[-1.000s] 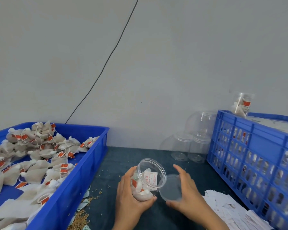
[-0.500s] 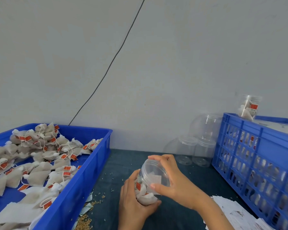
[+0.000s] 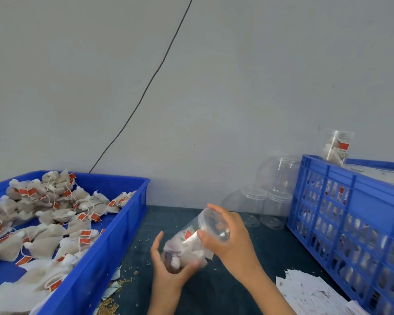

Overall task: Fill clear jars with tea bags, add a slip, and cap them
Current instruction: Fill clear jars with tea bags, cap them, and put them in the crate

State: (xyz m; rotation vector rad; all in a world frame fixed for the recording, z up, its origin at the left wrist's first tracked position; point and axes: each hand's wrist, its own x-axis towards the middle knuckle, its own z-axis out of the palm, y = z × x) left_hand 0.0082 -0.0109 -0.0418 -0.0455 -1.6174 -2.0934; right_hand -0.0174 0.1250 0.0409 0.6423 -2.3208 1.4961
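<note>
A clear jar (image 3: 187,244) packed with tea bags and a white slip lies tilted, its mouth pointing up and right. My left hand (image 3: 168,271) cups its base from below. My right hand (image 3: 232,242) grips the clear lid (image 3: 214,226) sitting on the jar's mouth. Loose tea bags (image 3: 55,214) with red tags fill the blue tray (image 3: 105,251) on the left. A pile of paper slips (image 3: 309,292) lies at the lower right.
Three empty clear jars (image 3: 268,196) are stacked against the wall behind my hands. A blue slatted crate (image 3: 355,201) holding filled jars stands on the right, with one filled jar (image 3: 336,146) on top. Grain crumbs are scattered on the dark table (image 3: 214,292).
My right hand brought the lid from beside the jar onto its mouth. The jar has tipped further over and my left hand's fingers have loosened around its base.
</note>
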